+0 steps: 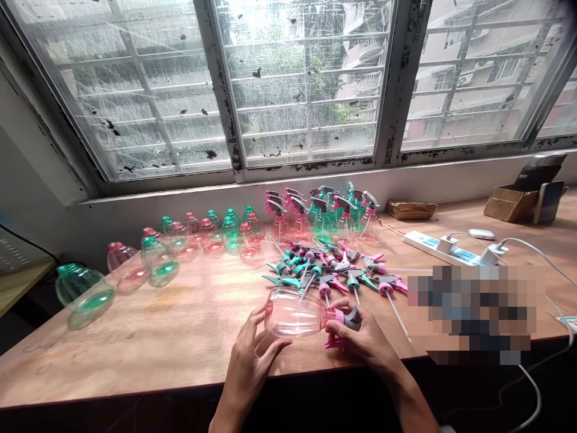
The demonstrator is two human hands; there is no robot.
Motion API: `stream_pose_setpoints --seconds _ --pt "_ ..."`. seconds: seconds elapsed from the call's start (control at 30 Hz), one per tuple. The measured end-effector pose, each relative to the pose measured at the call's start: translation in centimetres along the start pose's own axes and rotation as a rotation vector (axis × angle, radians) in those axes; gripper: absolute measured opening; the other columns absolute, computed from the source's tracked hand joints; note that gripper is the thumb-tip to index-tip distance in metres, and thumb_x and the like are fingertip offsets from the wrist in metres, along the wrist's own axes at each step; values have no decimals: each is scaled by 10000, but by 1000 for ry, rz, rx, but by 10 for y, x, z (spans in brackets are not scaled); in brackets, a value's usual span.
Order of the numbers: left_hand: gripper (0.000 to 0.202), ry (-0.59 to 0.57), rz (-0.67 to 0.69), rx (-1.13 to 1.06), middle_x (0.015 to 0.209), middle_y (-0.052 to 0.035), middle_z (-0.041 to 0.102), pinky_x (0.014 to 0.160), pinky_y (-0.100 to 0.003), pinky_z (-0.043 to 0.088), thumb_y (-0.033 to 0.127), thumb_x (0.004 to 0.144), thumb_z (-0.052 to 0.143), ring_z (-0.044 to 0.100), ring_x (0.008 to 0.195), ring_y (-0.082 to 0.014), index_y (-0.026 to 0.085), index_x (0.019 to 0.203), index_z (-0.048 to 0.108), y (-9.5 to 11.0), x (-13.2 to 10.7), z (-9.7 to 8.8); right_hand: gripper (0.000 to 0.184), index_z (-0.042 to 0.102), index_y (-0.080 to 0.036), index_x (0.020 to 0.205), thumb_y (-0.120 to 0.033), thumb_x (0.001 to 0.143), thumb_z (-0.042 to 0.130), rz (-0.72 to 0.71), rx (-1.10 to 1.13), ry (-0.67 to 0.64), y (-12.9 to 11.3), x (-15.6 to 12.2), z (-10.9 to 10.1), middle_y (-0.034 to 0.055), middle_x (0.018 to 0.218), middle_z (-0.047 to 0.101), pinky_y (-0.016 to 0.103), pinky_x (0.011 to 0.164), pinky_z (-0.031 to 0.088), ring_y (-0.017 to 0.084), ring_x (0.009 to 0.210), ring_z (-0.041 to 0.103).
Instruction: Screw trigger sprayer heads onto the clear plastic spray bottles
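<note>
A clear pink spray bottle (293, 313) lies on its side near the front edge of the wooden table (180, 331). My left hand (252, 355) cups its base, fingers curled around it. My right hand (363, 340) grips the pink and grey trigger spray head (347, 319) at the bottle's neck. Just beyond lies a pile of loose pink and teal trigger heads (329, 270) with their dip tubes.
Empty pink and green bottles (157, 258) stand along the left and back. Assembled spray bottles (324, 216) cluster under the window. A white power strip (444, 248) with cables lies at the right, with a cardboard box (509, 203) behind it and a blurred patch in front.
</note>
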State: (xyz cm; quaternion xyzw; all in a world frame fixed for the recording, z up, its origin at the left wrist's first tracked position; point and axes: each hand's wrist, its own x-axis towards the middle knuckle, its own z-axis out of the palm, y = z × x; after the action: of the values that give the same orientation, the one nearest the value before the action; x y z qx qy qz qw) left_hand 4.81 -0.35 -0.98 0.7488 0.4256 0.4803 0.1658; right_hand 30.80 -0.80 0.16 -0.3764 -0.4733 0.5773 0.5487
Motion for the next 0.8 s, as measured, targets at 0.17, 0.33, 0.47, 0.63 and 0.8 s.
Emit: stream_pose_setpoints --seconds 0.17,0.33,0.47,0.63,0.8 --pt "430 46 89 38 1544 -136 487 1159 -552 453 349 992 660 445 1469 -334 285 1391 515 11 6 -1 429 630 -196 974 -475 766 879 -38 43 -14 1 1 -1 -8 723 740 306 599 633 167 589 718" --pt "474 48 106 55 1530 -141 497 1155 -547 454 325 976 680 469 1448 -340 282 1419 515 18 8 -4 430 625 -201 971 -463 757 889 -32 35 -17 3 2 -1 -10 712 745 289 594 627 167 592 722" --pt "500 31 100 47 1507 -118 519 1134 -532 485 371 965 695 501 1420 -339 305 1429 523 17 7 -6 467 607 -208 998 -452 736 907 -15 8 -13 4 2 -2 -16 704 750 279 590 626 173 590 736" --pt "387 77 108 81 1530 -124 471 1079 -513 534 313 991 654 518 1393 -340 299 1372 585 16 7 -5 452 615 -203 995 -458 748 895 -24 28 -19 3 2 -2 -17 713 743 292 589 639 172 583 731" --pt "408 74 132 103 1496 -128 511 1130 -540 480 312 960 704 496 1413 -344 282 1349 584 18 8 -6 458 619 -206 986 -478 740 893 -28 25 -4 3 2 -1 -19 697 731 331 601 665 179 593 722"
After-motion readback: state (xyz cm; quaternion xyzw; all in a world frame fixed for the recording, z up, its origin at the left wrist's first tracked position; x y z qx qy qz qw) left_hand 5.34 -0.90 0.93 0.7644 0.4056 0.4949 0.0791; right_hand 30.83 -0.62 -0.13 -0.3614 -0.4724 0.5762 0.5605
